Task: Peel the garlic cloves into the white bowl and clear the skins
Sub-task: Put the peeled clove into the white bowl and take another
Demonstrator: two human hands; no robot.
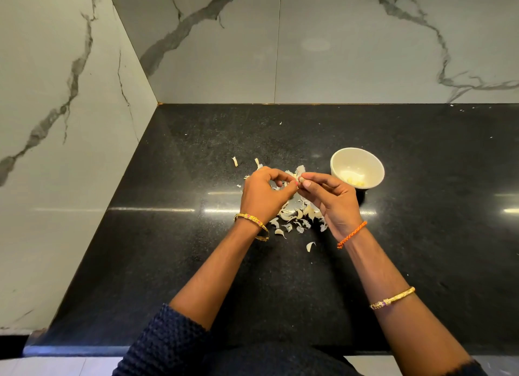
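I find no label, brand or writing on anything in view. Both of my hands meet above the black granite counter (pixel 174 235), just left of the white bowl (pixel 357 167). My right hand (pixel 334 201) pinches 1 garlic clove (pixel 301 179) between thumb and fingertips; only its pale, blunt end shows, facing left toward the other hand, and I cannot tell its long axis because the fingers cover the rest. My left hand (pixel 262 194) has its fingers curled, with the tips pinching at the clove's exposed end; whether they hold skin or the clove itself I cannot tell.

The bowl stands upright on the counter, to the right of my hands, with a few peeled, pale yellow cloves (pixel 356 180) lying in its bottom. Papery white garlic skins (pixel 295 217) lie scattered on the counter under and near my hands, with 2 stray pieces farther left. Marble-veined wall tiles (pixel 337 46) rise behind.
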